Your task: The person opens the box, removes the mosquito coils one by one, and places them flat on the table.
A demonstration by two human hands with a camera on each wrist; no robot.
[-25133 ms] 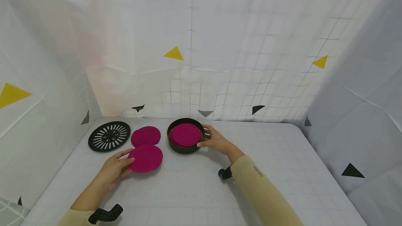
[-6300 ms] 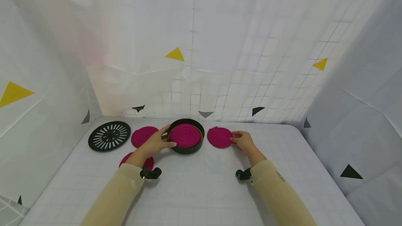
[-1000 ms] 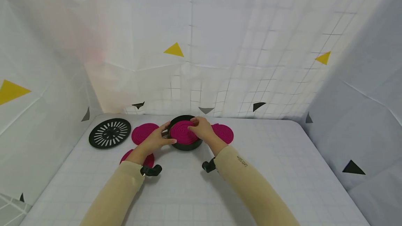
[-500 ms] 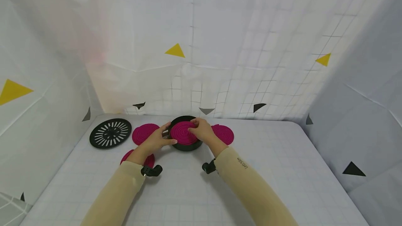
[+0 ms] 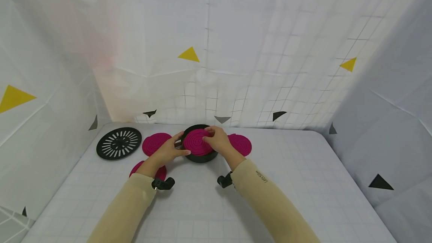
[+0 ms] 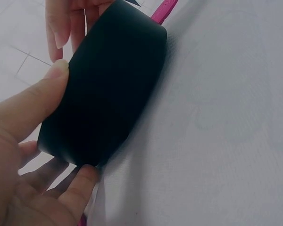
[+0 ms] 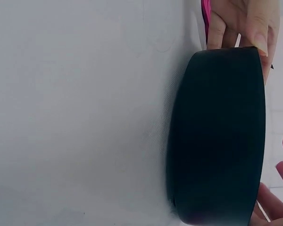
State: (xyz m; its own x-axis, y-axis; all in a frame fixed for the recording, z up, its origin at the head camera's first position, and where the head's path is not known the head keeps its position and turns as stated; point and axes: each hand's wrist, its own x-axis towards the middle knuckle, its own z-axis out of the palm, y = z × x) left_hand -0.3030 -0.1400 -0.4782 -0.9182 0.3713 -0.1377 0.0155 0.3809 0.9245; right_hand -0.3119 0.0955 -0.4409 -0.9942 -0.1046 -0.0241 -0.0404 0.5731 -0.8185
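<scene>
A black round holder point(image 5: 201, 158) stands at the back middle of the table, with a pink spiral-ridged coaster point(image 5: 195, 142) at its top. My left hand point(image 5: 166, 152) grips the holder's left side, thumb at the front; the left wrist view shows that hand point(image 6: 19, 155) around the dark wall point(image 6: 104, 84). My right hand point(image 5: 220, 142) reaches over the right rim and pinches the coaster's back right edge, which looks slightly raised. The hand covers that part of the coaster. Another pink coaster point(image 5: 241, 144) lies behind the right wrist.
Left of the holder lies a pink coaster point(image 5: 155, 143); another point(image 5: 161, 173) is partly under the left wrist. A black slotted disc point(image 5: 119, 143) lies at the far left. White sheeting point(image 5: 236, 29) rises behind the table point(image 5: 287, 168).
Earlier the right hand held a coaster right of the holder; that coaster now lies on the table. The right hand has moved to the holder's coaster, whose back edge has just risen slightly.
</scene>
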